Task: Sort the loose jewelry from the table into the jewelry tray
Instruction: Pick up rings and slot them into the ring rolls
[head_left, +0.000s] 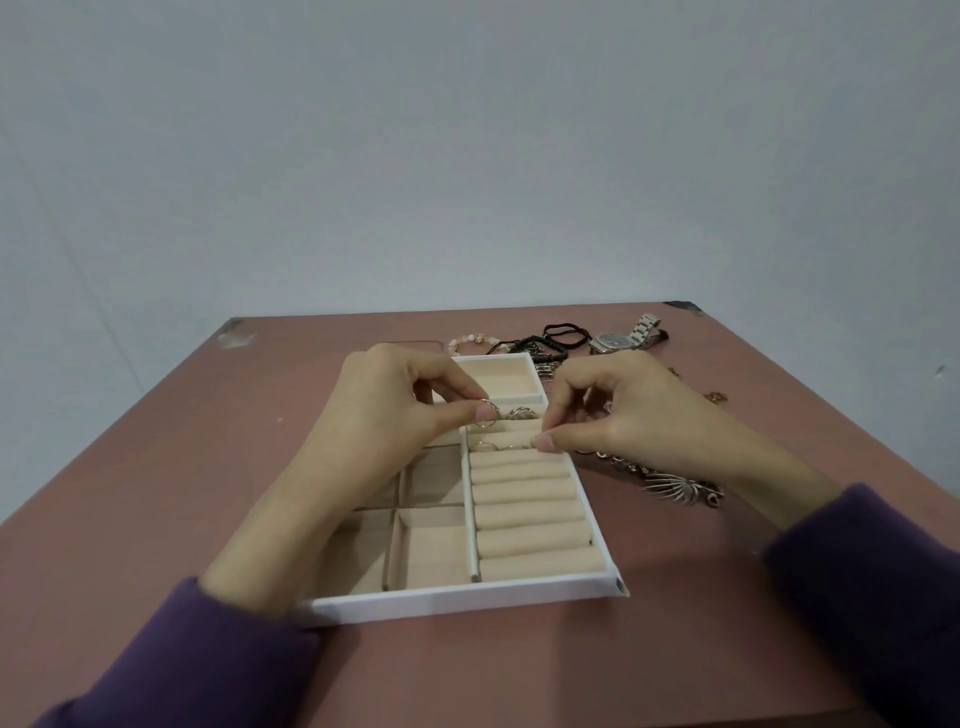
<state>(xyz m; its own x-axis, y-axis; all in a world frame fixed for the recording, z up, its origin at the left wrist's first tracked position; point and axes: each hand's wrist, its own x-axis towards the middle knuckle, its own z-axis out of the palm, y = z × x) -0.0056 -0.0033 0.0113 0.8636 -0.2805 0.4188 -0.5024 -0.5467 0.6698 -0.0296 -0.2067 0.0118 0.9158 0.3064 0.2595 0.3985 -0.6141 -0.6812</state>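
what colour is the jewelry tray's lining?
Beige lining; the jewelry tray rim is white. Shows in the head view.

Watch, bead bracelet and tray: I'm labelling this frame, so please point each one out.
Watch (615, 341), head view, on its dark dial.
Bead bracelet (474, 339), head view, on its pale beads.
Tray (467, 600), head view, on its white near wall.

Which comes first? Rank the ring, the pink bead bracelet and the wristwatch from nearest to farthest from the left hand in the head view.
1. Ring, pinched in the left hand's fingertips over the tray.
2. Pink bead bracelet, lying just beyond the fingers.
3. Wristwatch, far back on the right.
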